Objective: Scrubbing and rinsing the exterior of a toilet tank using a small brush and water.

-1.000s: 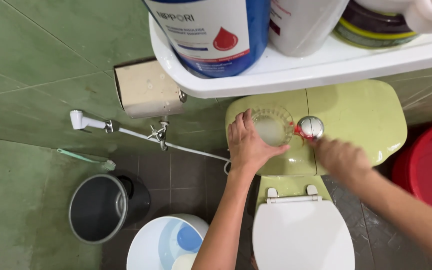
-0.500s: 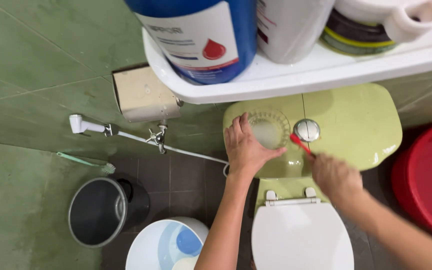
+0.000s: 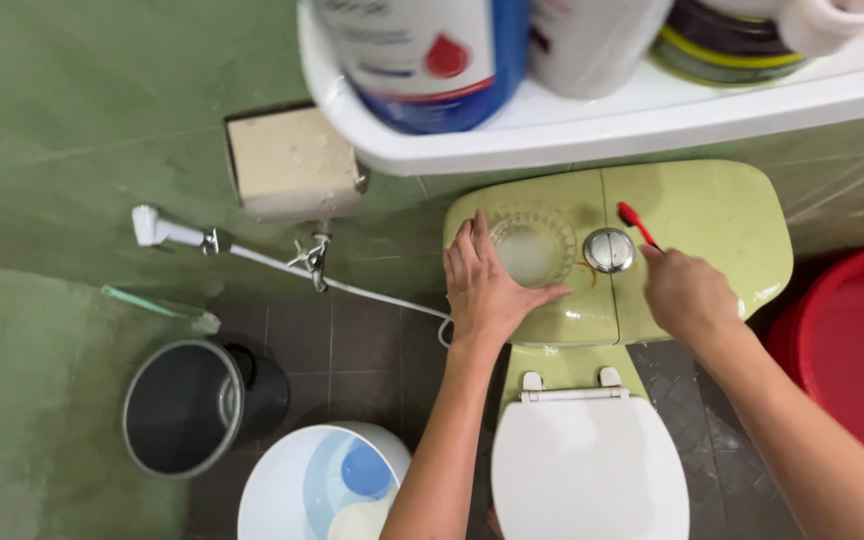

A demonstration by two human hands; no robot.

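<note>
Fingers: left hand spread wide, cupped around the near side of a glass bowl; right hand curled shut around the handle of a red brush, bristle end up and away from the wrist.
Far left: spray nozzle on a white hose along the green wall, a metal box mounted above the tap.
Floor, left: green-handled brush lying flat, a dark bin, a white pail with a blue scoop inside.
Centre: bowl holding a pale, cloudy liquid, resting on the left half of the tank lid, just beside the chrome flush button.
Right of centre: brush tip over the lid, just beyond the button; whether bristles touch the lid cannot be told.
Far right: red tub at the frame edge.
Risk: bowl sits close to the lid's front edge; a nudge from either hand would likely slide or tip it and spill the liquid. A brush stroke may also flick drops toward the shelf.
Surface: glossy yellow-green ceramic, likely slick when wet, with a rusty stain by the button.
Room: small tiled toilet space, white seat lid shut, white shelf with bottles overhead.
</note>
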